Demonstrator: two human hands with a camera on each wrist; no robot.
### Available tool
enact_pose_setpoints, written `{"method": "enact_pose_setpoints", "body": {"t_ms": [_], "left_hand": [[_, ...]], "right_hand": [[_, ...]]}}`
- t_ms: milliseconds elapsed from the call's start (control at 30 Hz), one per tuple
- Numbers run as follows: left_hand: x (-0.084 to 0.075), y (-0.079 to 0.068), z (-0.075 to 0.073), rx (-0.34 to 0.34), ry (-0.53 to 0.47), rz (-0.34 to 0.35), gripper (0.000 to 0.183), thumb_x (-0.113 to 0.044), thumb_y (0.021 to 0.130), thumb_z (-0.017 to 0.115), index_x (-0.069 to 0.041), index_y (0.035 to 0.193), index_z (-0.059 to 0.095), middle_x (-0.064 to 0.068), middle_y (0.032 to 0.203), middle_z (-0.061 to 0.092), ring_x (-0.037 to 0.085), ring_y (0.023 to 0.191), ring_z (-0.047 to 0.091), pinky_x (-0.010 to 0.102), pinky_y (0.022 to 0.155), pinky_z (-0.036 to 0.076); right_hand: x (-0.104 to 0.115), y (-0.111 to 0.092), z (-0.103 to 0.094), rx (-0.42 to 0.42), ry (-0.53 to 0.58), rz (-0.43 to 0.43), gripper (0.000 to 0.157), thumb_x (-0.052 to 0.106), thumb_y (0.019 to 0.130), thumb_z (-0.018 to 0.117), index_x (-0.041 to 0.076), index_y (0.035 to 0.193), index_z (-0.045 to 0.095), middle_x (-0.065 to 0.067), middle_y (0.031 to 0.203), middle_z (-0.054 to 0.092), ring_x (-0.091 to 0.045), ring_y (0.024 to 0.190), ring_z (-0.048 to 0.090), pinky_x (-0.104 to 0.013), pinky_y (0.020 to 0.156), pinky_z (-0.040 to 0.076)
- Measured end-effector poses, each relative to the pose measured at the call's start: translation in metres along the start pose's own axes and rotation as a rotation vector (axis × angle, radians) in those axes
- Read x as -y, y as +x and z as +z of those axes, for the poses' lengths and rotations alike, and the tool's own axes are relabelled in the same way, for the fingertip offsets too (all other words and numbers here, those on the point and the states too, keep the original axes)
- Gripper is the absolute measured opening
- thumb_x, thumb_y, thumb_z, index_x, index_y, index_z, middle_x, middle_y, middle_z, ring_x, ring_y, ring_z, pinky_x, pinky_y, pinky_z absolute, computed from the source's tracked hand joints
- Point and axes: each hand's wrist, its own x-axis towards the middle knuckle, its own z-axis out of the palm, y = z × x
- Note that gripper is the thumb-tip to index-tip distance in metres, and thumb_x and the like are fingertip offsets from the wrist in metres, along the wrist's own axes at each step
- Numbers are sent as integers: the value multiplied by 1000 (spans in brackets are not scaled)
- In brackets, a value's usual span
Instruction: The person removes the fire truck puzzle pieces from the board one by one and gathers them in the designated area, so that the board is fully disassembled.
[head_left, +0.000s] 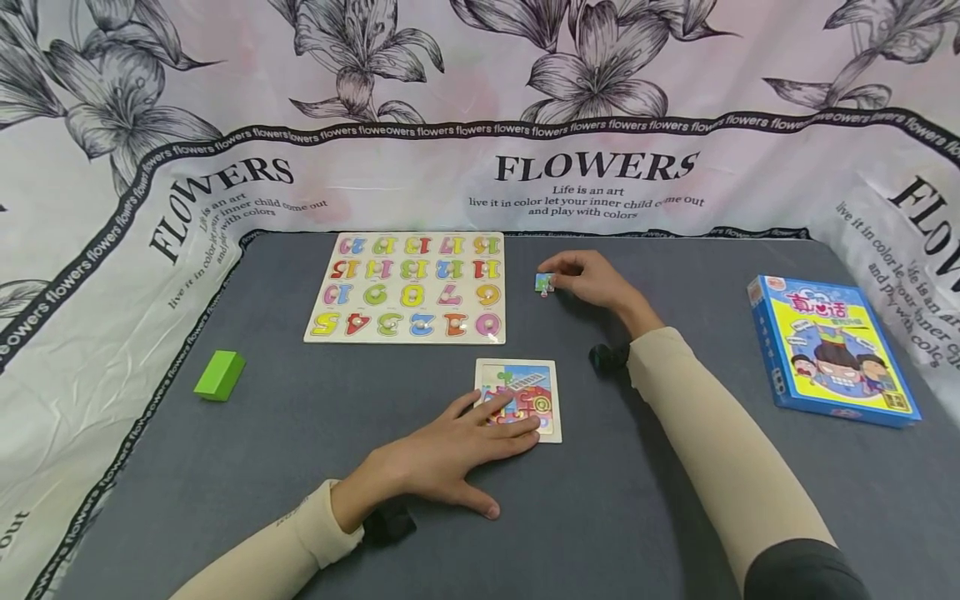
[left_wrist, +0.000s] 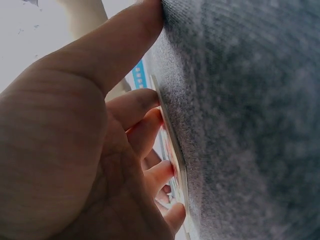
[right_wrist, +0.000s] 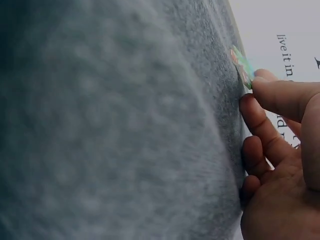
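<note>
In the head view my left hand (head_left: pixel 457 454) lies with spread, straight fingers on a small jigsaw puzzle (head_left: pixel 542 406) in a pale frame. Its picture has a red vehicle with a ladder, partly covered by the fingers. The left wrist view shows the fingertips on the thin edge of the puzzle frame (left_wrist: pixel 172 142), thumb out on the cloth. Farther back, my right hand (head_left: pixel 592 279) pinches a small jigsaw piece (head_left: pixel 543 284), green and blue, between thumb and forefinger. In the right wrist view the piece (right_wrist: pixel 242 66) stands tilted close to the cloth, the other fingers curled beneath.
A number board (head_left: pixel 405 287) with colourful digits lies behind the puzzle, left of my right hand. A green block (head_left: pixel 220 376) is at the left. The blue and yellow box (head_left: pixel 832 350) lies at the right. Flower-printed sheeting (head_left: pixel 592 179) borders the grey cloth (head_left: pixel 360 400).
</note>
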Motion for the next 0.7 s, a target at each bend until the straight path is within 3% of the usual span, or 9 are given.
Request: {"method": "enact_pose_setpoints", "body": {"t_ms": [233,433,567,700], "left_hand": [[0,0,0,4,8,1,95,-58,86,74,-31,163,25,-18,170,15,21,161,-1,58,127,5],[1,0,0,-6,-6,8,95,-58,86,74,-31,163,26,-17,170,16,22,161,0,59,126,6],[1,0,1,-17,-12,12,95,-57,86,75,-30,163,26,-16,170,17,22,161,1,59,126,7],[1,0,2,-22,1,18,96,-58,85,75,-30,163,26,-16,170,18,23,161,1,59,126,7]], "right_hand": [[-4,3,-3,49,-66,-10,37,17,95,72,8,130,68,-16,113,63,-23,87,51,-37,79,42],[-11,9,-1,4,-169,-110,35,16,88,80,5,121,74,-16,108,70,-22,87,55,-36,80,44],[-12,12,0,-50,-212,-125,31,17,89,79,6,117,76,-15,109,71,-27,95,51,-45,92,32],[-13,12,0,-95,-253,-62,33,23,92,76,11,123,74,-18,122,58,-36,115,38,-56,97,17]]}}
